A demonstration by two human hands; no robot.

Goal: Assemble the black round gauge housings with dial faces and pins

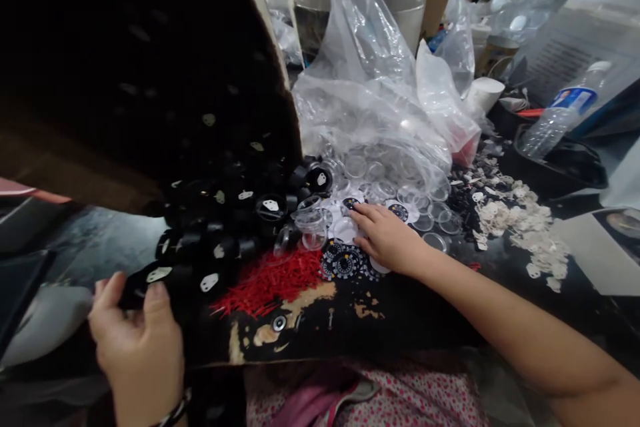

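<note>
The left hand [137, 333] pinches a black case [135, 283] between thumb and fingers, at the table's near left edge; a white plate [159, 273] lies on top of the case; a dark band [175, 410] circles the left wrist; the right hand [390, 237] reaches in palm down, its fingers close together and bent a little, the tips touching the white discs [344, 229] and the edge of a printed dial [351, 204]; whether they pinch anything I cannot tell

More black cases [271, 208] pile up between the hands, several with white plates in them, and run back into the dark open box [225, 80]; a heap of red sticks [277, 280] lies in front of them, just beside the black dials [346, 261]; clear lids [313, 230] lie around the discs and spread back to the mouth of a clear bag [370, 93]; to the right are small black parts [467, 203] and a pile of off-white pieces [525, 223]; behind these a bottle [560, 110] leans in a black bowl [575, 170]; a small ring [279, 323] lies on the worn black table [415, 320], near its front edge, above the pink-dotted cloth [420, 393]
</note>
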